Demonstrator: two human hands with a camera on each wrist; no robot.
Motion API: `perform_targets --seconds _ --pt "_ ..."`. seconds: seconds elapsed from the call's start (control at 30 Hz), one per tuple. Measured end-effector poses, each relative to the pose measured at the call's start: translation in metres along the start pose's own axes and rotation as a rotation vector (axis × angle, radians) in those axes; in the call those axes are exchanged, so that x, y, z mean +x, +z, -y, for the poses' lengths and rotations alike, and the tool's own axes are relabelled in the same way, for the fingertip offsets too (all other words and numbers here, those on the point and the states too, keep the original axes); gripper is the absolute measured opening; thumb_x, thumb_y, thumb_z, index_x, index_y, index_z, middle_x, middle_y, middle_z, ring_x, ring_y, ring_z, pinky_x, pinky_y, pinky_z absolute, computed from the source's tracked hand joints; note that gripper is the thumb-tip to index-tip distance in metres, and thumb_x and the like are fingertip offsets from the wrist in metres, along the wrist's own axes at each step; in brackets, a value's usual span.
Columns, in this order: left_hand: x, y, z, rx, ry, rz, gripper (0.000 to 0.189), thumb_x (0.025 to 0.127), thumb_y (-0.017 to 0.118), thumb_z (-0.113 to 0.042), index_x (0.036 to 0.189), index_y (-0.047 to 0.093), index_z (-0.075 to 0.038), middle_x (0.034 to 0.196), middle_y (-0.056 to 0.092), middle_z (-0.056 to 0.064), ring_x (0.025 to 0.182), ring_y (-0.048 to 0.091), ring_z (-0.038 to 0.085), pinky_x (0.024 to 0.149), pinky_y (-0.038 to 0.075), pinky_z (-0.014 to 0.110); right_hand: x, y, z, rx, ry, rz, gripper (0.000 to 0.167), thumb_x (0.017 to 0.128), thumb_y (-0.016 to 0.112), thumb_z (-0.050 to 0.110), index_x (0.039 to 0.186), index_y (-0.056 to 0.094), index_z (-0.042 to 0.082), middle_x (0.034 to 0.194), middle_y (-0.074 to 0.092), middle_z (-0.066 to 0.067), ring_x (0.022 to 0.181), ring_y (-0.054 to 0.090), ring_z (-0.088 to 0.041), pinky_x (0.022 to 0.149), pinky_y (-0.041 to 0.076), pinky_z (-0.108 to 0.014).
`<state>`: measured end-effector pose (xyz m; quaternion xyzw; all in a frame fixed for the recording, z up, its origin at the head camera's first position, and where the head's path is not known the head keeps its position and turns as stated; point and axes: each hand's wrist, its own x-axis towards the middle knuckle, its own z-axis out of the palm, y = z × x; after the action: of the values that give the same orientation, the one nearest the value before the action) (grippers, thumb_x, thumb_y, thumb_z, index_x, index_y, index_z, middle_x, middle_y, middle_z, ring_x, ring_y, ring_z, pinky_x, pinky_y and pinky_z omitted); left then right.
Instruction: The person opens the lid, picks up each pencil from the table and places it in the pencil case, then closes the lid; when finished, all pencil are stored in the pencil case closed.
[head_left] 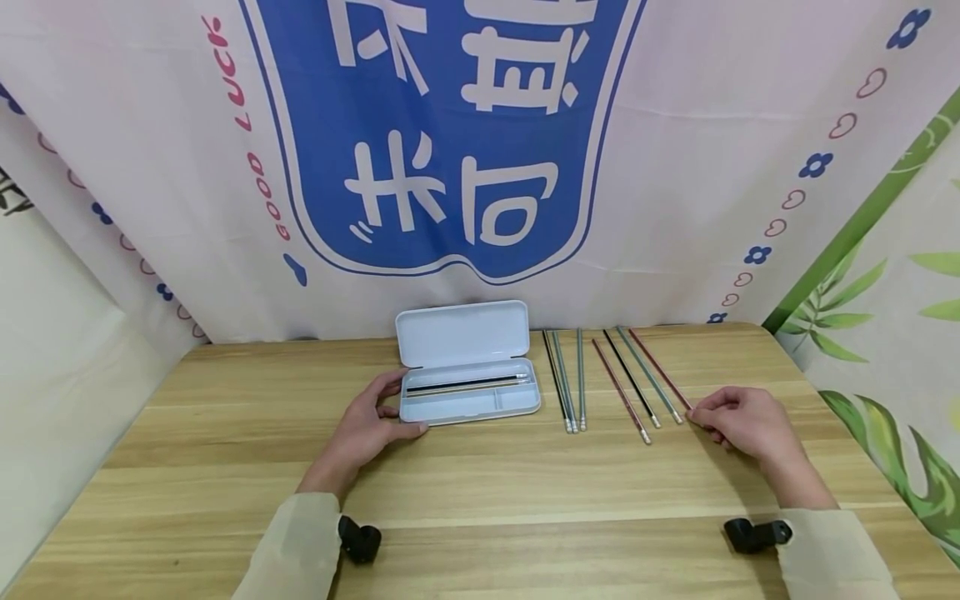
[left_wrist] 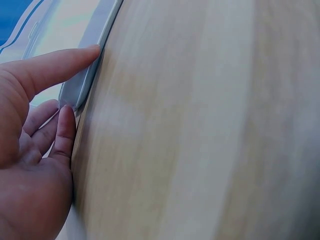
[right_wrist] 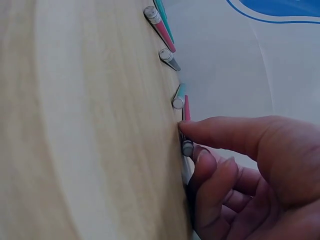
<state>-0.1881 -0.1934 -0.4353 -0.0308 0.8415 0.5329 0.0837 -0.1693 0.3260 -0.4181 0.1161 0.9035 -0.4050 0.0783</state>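
Note:
A light-blue pencil case stands with its lid raised at the back. Inside its long compartment lies a black pencil, eraser end to the right. My left hand holds the case's left end, its thumb along the front edge and its fingers at the side. Far to the right, my right hand pinches a red pencil near its eraser end, between thumb and fingers; the right wrist view shows the eraser there. Beside it on the table lies a green pencil.
More pencils lie between case and right hand: a black one, a red one, and a group on the left with a black pencil and a green pencil. A printed cloth hangs behind the wooden table.

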Motion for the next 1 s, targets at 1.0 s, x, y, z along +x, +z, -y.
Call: perform_targets --seconds 1.0 --pt "-0.0004 0.0015 -0.0005 0.007 0.009 -0.001 0.097 0.081 0.093 -0.011 0.164 0.042 -0.015 0.161 0.05 0.02 0.119 0.06 0.032 0.088 0.051 0.03 0.0013 -0.003 -0.0036 -0.049 -0.032 0.025 0.032 0.1 0.073 0.029 0.109 0.074 -0.001 0.086 0.071 0.0 0.074 0.061 -0.014 0.062 0.05 -0.029"
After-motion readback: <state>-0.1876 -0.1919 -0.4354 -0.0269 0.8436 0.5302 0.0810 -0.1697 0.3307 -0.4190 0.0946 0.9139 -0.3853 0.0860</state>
